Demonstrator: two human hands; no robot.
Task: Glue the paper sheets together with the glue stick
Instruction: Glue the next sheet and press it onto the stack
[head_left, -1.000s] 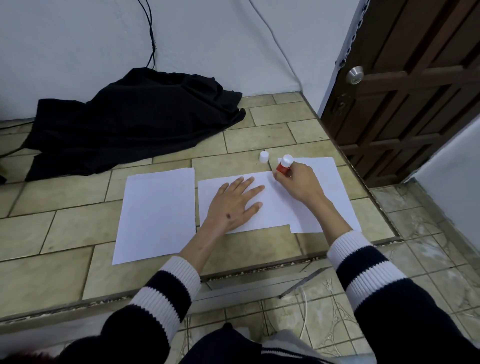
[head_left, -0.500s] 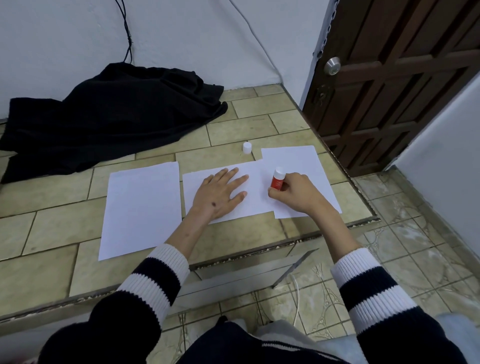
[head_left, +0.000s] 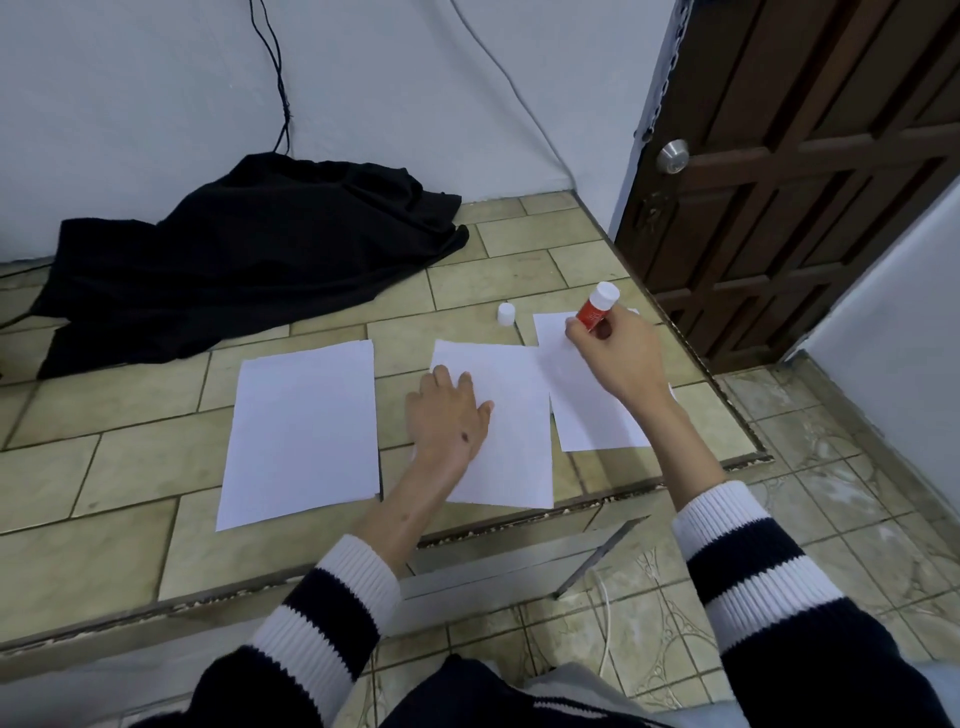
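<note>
Since half a second ago the middle sheet (head_left: 506, 426) has turned upright, its long side now running up the frame, and the right hand (head_left: 621, 358) has lifted the glue stick (head_left: 596, 307) from the seam toward the right sheet's (head_left: 592, 415) upper edge. That hand pinches the red tube, white end tilted upward. The left hand (head_left: 449, 418) lies flat, fingers spread, on the middle sheet, lower left of the stick. The white cap (head_left: 506, 314) stands on the tiled floor (head_left: 130, 467), just left of the stick.
</note>
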